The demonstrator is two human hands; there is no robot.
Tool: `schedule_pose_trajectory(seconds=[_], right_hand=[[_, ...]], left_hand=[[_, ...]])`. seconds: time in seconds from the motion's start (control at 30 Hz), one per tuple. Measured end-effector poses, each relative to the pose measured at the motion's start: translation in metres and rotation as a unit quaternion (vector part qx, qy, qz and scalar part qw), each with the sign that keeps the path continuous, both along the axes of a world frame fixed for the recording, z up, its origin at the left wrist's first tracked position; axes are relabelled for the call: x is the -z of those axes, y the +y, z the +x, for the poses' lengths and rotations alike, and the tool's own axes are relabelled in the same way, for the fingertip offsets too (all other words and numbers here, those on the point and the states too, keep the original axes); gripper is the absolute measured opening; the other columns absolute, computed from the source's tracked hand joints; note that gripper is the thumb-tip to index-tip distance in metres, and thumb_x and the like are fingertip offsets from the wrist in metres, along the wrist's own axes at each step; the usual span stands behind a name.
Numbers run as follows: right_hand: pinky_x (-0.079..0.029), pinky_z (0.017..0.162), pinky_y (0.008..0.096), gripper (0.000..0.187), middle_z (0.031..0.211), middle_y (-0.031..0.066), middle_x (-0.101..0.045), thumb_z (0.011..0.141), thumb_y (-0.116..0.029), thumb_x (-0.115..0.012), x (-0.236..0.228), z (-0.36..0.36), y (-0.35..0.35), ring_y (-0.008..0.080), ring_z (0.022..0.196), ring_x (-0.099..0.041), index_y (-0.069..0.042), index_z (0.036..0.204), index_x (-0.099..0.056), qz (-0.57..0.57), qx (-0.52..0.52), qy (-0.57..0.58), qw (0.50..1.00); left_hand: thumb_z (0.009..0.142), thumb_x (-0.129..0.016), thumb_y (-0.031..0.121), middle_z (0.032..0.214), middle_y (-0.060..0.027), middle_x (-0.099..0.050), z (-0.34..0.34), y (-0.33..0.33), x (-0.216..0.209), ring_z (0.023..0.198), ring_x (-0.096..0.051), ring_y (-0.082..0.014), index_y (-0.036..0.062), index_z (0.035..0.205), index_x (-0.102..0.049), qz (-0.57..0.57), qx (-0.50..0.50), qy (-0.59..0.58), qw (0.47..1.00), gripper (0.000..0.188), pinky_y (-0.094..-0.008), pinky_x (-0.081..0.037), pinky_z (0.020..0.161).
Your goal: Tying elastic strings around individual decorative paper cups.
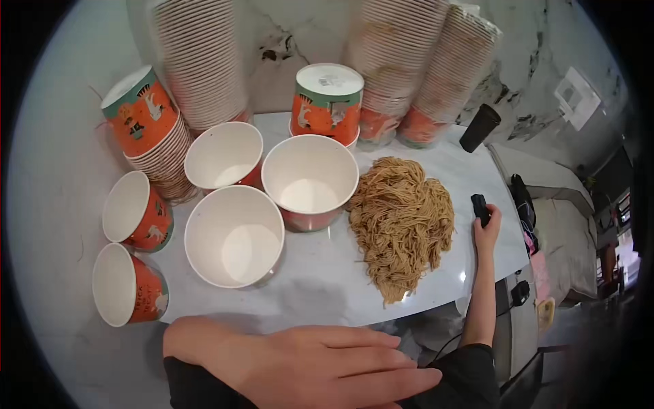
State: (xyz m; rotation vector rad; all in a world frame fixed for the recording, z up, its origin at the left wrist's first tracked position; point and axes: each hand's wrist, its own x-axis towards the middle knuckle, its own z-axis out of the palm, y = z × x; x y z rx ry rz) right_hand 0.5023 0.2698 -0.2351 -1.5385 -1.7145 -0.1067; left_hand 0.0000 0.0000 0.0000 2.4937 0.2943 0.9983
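My left hand (320, 365) is held up large in the foreground, close to the camera. Its fingers are stretched out to the right, and nothing is in it. At the table's right side, my right hand (487, 235) has its fingers around a small black object (479, 206) whose kind I cannot make out. Left of that hand lies a loose heap of tan, noodle-like strands (402, 221). Beside the heap, a paper bucket (310, 170), a second bucket (225, 155) and a third bucket (235, 235) stand upright with white insides showing.
Tall bucket stacks (201, 61) rise along the marble wall. An upside-down orange-green bucket (327, 102) stands at the back, with a black cup (480, 128) farther right. Two tilted buckets (155, 221) sit at the left edge. A grey sofa (565, 225) stands beyond the table (327, 286).
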Motion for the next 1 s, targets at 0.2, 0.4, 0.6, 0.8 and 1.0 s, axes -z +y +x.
schedule_pose_trajectory(seconds=[0.2,0.4,0.6,0.8,1.0], right_hand=[[-0.051,0.09,0.0365,0.027,0.107,0.013,-0.068,0.092,-0.006,-0.073,-0.069,-0.09,-0.031,0.0275,0.101,-0.065,0.001,0.116,-0.066,0.178,0.018,0.023,0.984],[-0.051,0.066,0.0296,0.02,0.094,0.0093,-0.068,0.089,0.003,-0.072,-0.151,-0.249,-0.121,0.019,0.081,-0.065,-0.002,0.109,-0.072,-0.002,-0.251,0.009,0.968],[-0.054,0.079,0.0413,0.02,0.105,0.013,-0.065,0.092,0.0,-0.067,-0.137,-0.273,-0.094,0.034,0.092,-0.068,-0.005,0.112,-0.07,0.003,-0.129,-0.035,0.991],[-0.053,0.072,0.0409,0.01,0.092,0.0146,-0.067,0.089,-0.004,-0.072,-0.14,-0.265,-0.087,0.0335,0.08,-0.067,-0.002,0.1,-0.073,-0.008,-0.106,-0.001,0.994],[-0.052,0.068,0.0376,0.01,0.087,0.0156,-0.068,0.091,-0.006,-0.072,-0.168,-0.242,-0.086,0.0311,0.074,-0.067,0.001,0.098,-0.073,-0.043,-0.146,-0.006,0.988]], left_hand=[[0.081,-0.071,0.015,0.127,-0.0118,-0.068,-0.055,0.025,-0.047,0.085,-0.071,-0.0285,0.0101,0.131,-0.069,0.13,-0.01,-0.014,0.991,0.05,-0.0318,-0.06,0.074],[0.09,-0.056,0.014,0.126,-0.0188,-0.065,-0.062,-0.027,0.024,0.108,-0.066,-0.0323,0.0011,0.141,-0.058,0.014,-0.041,0.278,0.96,0.052,-0.0454,-0.051,0.099],[0.094,-0.051,0.018,0.134,-0.0227,-0.059,-0.063,-0.037,0.035,0.118,-0.06,-0.0337,-0.0018,0.147,-0.049,-0.015,-0.007,0.375,0.927,0.056,-0.0512,-0.045,0.106],[0.096,-0.061,0.021,0.112,-0.0159,-0.064,-0.057,-0.023,0.043,0.093,-0.068,-0.0256,-0.003,0.141,-0.055,0.075,-0.046,0.369,0.925,0.051,-0.0392,-0.054,0.084],[0.098,-0.063,0.025,0.101,-0.0156,-0.061,-0.043,-0.015,0.062,0.086,-0.067,-0.0286,-0.0054,0.14,-0.052,0.001,-0.092,0.334,0.938,0.053,-0.0413,-0.052,0.075]])
